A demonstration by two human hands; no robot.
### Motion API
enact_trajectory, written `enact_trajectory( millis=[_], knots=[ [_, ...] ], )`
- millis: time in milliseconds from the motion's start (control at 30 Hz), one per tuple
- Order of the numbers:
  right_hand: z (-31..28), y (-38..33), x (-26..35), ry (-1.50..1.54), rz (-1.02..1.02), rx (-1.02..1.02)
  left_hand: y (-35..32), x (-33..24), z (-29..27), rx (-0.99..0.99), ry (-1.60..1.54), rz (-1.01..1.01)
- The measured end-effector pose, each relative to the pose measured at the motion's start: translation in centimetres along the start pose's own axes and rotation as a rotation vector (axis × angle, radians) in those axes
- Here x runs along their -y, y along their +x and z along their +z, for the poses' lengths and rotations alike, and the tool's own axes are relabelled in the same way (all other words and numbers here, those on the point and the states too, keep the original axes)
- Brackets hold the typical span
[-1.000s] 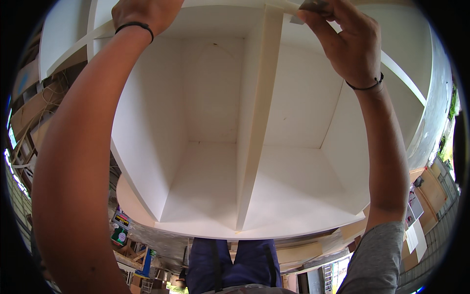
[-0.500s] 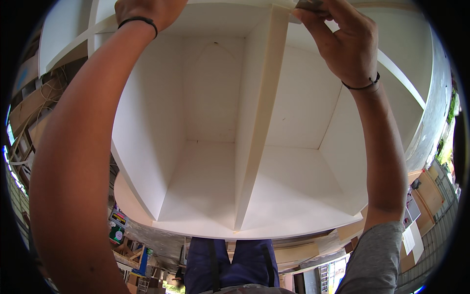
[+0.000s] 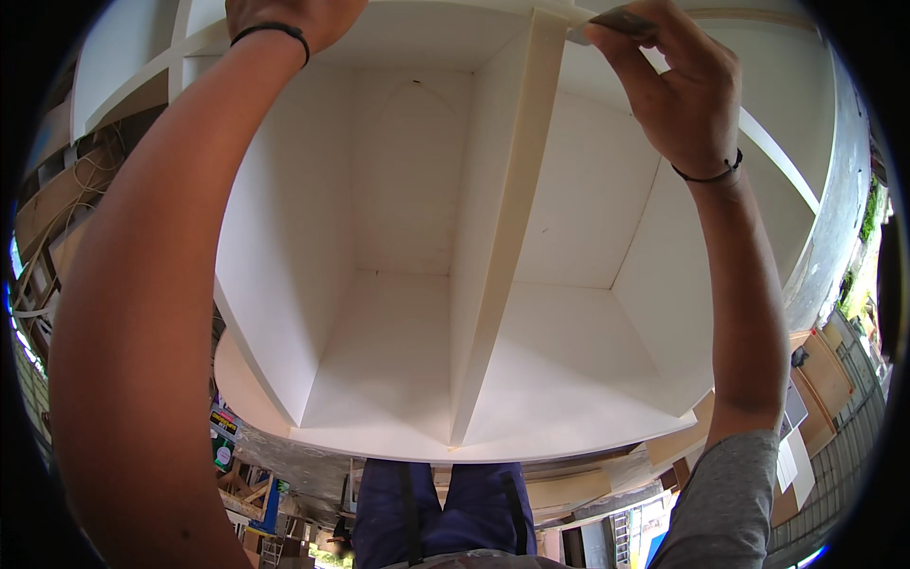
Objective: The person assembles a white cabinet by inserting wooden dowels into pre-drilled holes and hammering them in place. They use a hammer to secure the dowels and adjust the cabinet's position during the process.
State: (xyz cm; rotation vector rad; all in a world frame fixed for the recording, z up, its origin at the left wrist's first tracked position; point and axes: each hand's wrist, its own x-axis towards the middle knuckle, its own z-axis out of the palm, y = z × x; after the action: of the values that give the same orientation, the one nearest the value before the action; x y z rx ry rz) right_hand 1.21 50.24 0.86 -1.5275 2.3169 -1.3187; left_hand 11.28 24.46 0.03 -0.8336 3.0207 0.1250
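A white cabinet carcass [image 3: 379, 360] fills the middle of the view, its compartments facing me. Between two of them stands a divider [image 3: 517, 190] with a cream front edge. My right hand [image 3: 687, 90] is closed on a flat grey scraper [image 3: 624, 23], pinched between thumb and fingers. The scraper is by the top end of the divider, next to the upper rail; whether it touches is unclear. At the top left my left hand [image 3: 299, 19] is at the cabinet's upper part, its fingers cut off by the picture's edge.
More white panels [image 3: 787, 85] extend to the upper right and upper left. Wood pieces and cords [image 3: 85, 180] lie at the left. Below the cabinet are my legs [image 3: 398, 512], with boards [image 3: 578, 484] behind. Other boards [image 3: 825, 379] stand at the right.
My right hand has moved slightly right and down with the scraper, away from the divider's top end. The left hand has shifted only a little.
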Motion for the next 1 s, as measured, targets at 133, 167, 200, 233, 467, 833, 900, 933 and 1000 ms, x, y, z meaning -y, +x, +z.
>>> enact_trajectory(
  millis=[133,167,200,233,467,833,900,933,1000],
  knots=[
    [0.6,0.1,0.2,-0.010,0.027,-0.038,-0.1,0.4,0.2,-0.069,0.004,0.036],
    [0.3,0.0,0.4,-0.055,0.023,-0.030,-0.1,0.4,0.3,-0.066,0.005,0.031],
    [0.1,0.0,0.7,-0.101,0.018,-0.022,-0.1,0.4,0.4,-0.063,0.007,0.026],
    [0.1,0.1,0.9,-0.114,0.018,-0.011,-0.1,0.4,0.5,-0.059,0.008,0.021],
    [0.3,0.4,0.9,-0.085,-0.008,-0.019,-0.1,0.0,-0.1,-0.002,0.011,-0.012],
    [0.3,0.9,1.2,-0.021,0.020,0.038,-0.1,0.4,0.3,-0.042,-0.003,-0.010],
    [-0.8,0.6,-0.2,0.081,0.007,0.106,-0.1,0.0,0.2,-0.037,-0.022,-0.006],
    [-1.4,0.1,-0.4,0.095,0.063,0.099,-0.1,-0.2,0.2,-0.034,-0.031,-0.003],
    [-2.2,-0.4,-0.5,0.135,0.162,0.081,-0.1,-0.1,0.0,-0.025,-0.036,0.001]
  ],
)
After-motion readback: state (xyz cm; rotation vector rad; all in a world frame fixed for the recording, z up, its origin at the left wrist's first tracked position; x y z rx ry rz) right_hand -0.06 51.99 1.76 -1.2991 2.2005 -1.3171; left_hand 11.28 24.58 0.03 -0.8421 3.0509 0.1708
